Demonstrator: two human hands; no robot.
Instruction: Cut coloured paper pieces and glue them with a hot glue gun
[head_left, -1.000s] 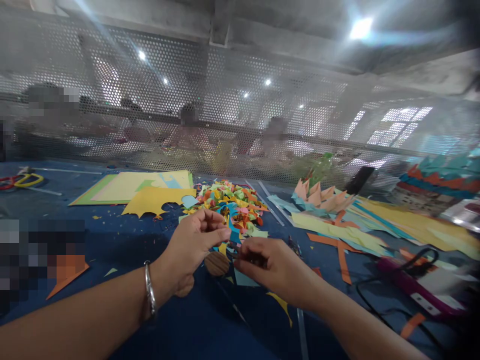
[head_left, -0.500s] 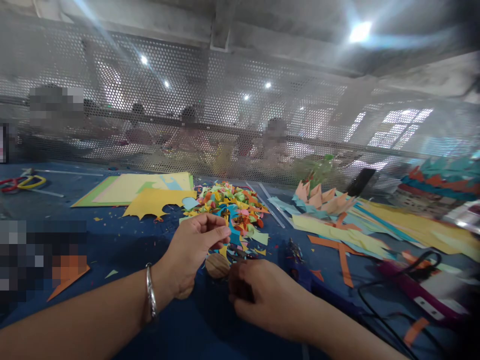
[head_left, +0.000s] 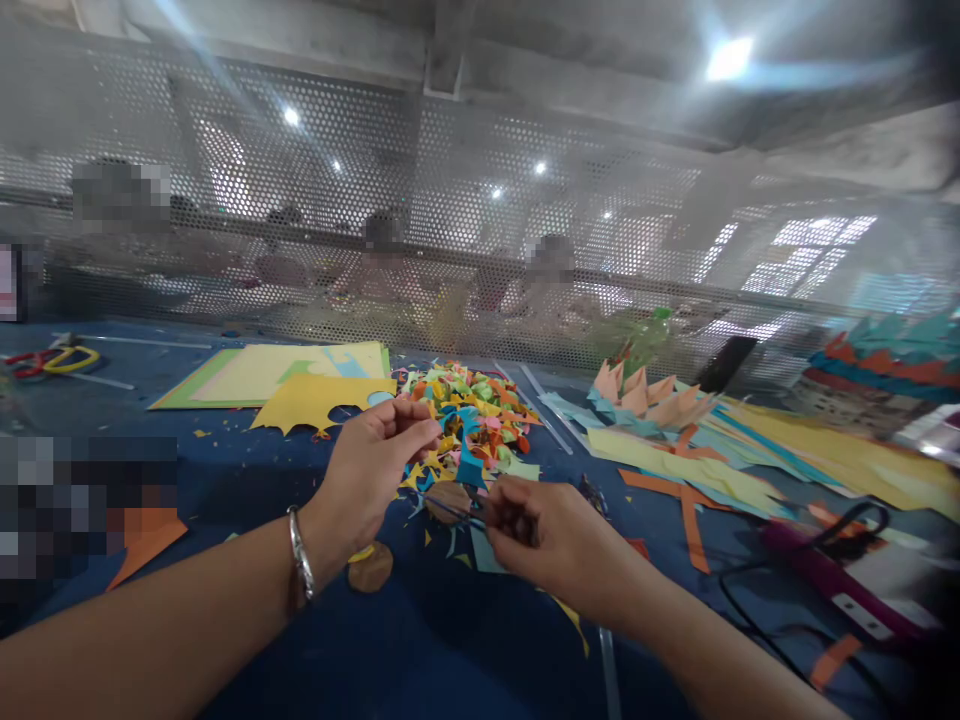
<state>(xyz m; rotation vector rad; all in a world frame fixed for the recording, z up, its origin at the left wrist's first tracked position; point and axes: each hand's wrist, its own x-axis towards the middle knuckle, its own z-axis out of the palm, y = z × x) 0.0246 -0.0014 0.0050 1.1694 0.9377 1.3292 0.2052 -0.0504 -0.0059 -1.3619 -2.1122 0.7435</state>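
Observation:
My left hand (head_left: 371,470) hovers at the near edge of a pile of coloured paper scraps (head_left: 469,410), thumb and fingers pinched together; anything between them is too small to see. My right hand (head_left: 547,535) is closed on a thin stick (head_left: 454,508) that points left across a brown round disc (head_left: 448,498). A second brown disc (head_left: 370,567) lies flat on the blue table (head_left: 420,650) below my left wrist, which wears a metal bangle (head_left: 301,552).
Yellow and green paper sheets (head_left: 285,375) lie at the back left, with scissors (head_left: 52,360) further left. Cut paper strips and folded paper points (head_left: 660,400) spread to the right. A purple tool with a black cable (head_left: 832,570) lies near right. Behind a perforated metal screen (head_left: 450,230) sit other people.
My right hand rose and moved up and right with the stick. My left hand shifted slightly left and up. A second brown disc, by the left wrist, is now in plain view.

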